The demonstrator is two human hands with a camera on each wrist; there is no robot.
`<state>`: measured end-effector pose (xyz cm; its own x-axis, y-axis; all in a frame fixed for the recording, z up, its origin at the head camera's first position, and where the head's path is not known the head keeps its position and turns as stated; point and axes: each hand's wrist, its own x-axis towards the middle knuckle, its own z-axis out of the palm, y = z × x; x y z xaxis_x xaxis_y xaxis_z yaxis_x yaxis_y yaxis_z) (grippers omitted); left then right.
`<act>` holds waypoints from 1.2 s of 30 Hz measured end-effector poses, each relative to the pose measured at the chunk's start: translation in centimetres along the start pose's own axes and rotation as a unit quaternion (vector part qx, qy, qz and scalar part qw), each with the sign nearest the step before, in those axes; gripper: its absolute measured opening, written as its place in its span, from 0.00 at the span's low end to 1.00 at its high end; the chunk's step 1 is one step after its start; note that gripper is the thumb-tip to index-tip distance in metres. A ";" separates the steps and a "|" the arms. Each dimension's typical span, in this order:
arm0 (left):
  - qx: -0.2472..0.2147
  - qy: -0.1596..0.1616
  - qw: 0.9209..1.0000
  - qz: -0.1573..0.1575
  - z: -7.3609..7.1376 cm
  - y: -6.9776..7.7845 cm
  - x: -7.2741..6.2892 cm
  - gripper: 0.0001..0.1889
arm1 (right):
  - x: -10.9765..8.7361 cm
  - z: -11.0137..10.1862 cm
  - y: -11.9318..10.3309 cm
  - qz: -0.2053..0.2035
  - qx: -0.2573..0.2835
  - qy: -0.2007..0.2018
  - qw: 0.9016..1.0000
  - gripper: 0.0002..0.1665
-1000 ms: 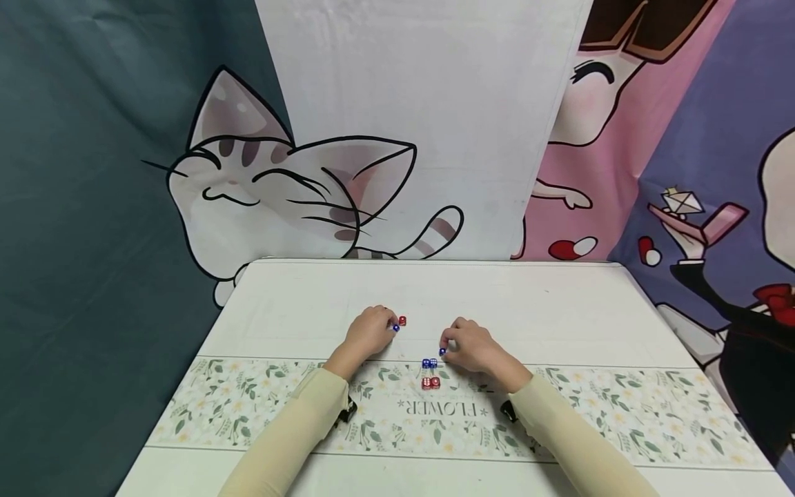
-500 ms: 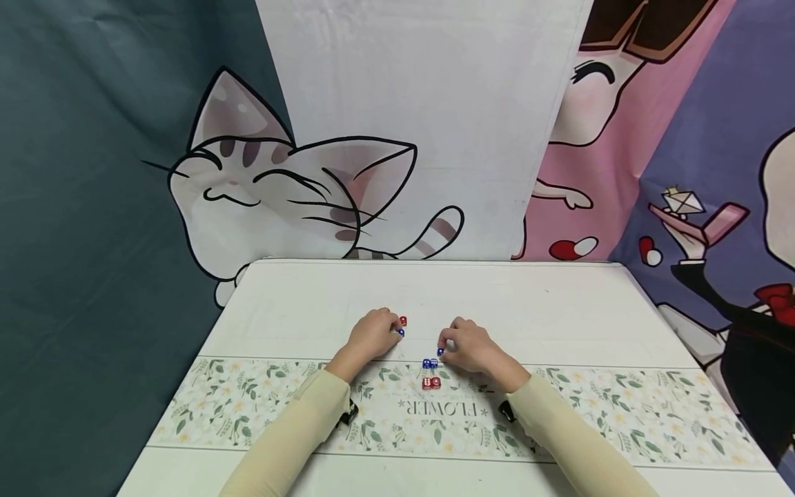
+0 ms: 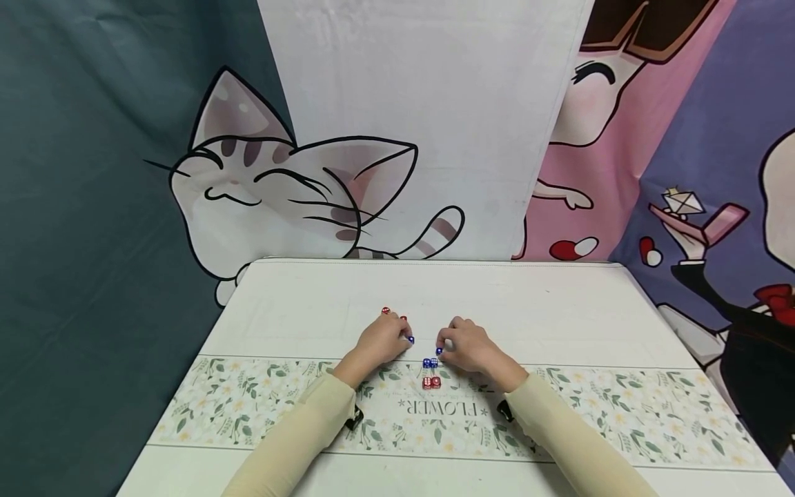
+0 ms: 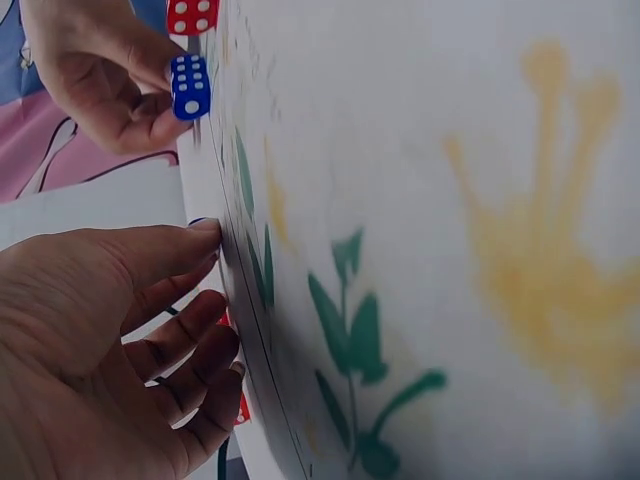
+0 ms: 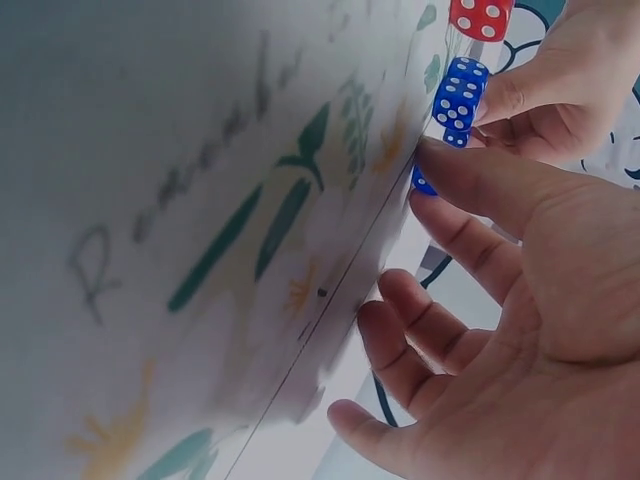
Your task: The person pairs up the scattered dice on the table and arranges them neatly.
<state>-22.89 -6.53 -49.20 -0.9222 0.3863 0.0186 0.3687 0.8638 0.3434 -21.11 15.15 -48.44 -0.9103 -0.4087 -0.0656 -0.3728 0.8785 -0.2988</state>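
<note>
My left hand (image 3: 384,337) pinches a small blue die (image 3: 410,339) between thumb and fingertips, low over the white part of the table. Only a sliver of that die shows at the thumb tip in the left wrist view. To the right, my right hand (image 3: 470,345) pinches another blue die (image 5: 423,181) between thumb and index finger, at the table surface. Just left of it, two blue dice (image 3: 430,363) stand side by side. Nearer to me, two red dice (image 3: 431,382) also sit side by side, in line with the blue pair.
Beyond the left hand lies a red die (image 3: 386,310); a second red die (image 3: 404,318) is partly hidden by the fingers. A floral band with printed lettering (image 3: 442,408) crosses the white table (image 3: 528,297). Cartoon-printed cloth (image 3: 404,83) hangs behind the table's far edge.
The left hand has moved right and a little nearer with its blue die, uncovering the farther red die. The right hand has shifted slightly left with its die. Both dice pairs stay in place.
</note>
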 end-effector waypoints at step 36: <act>0.019 -0.021 0.999 0.027 0.9 2.4 0.0 0.06 | 1.0 0.6 -0.9 -0.012 -0.006 0.011 1.000 0.07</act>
<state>-21.86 -4.16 -49.25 -0.8953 0.4456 -0.0026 0.4232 0.8521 0.3078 -21.63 13.84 -48.78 -0.9045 -0.4248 -0.0383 -0.3970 0.8713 -0.2886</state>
